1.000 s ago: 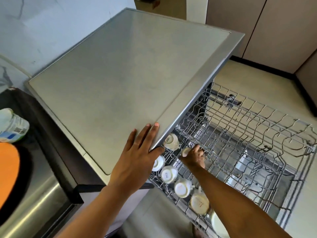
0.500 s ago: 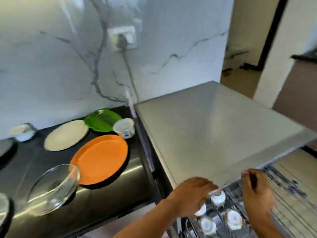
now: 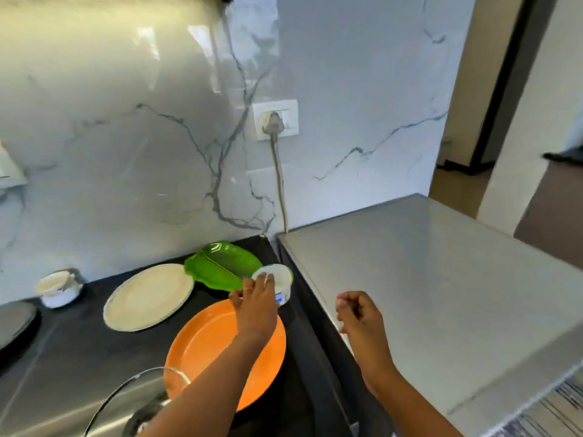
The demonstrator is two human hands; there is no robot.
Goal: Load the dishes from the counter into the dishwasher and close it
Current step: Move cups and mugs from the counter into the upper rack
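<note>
My left hand (image 3: pixel 257 299) reaches over the orange plate (image 3: pixel 217 351) and its fingers close around a small white cup (image 3: pixel 279 279) with a blue mark, standing on the dark counter (image 3: pixel 63 348). My right hand (image 3: pixel 356 313) hovers loosely curled and empty above the left edge of the dishwasher's steel top (image 3: pixel 441 294). Behind the cup lies a green leaf-shaped plate (image 3: pixel 220 266), and left of it a cream round plate (image 3: pixel 148 296). A sliver of the pulled-out rack (image 3: pixel 555 414) shows at the bottom right.
A clear glass bowl (image 3: pixel 132 402) sits at the counter's front edge. A white cup (image 3: pixel 58 288) stands at the far left by the marble wall, with a dark plate (image 3: pixel 15 320) beside it. A plug and cable (image 3: pixel 277 171) hang from the wall socket.
My view swung from the rack up to the counter. My left hand left the dishwasher's top edge and went to the white cup. My right hand rose out of the rack.
</note>
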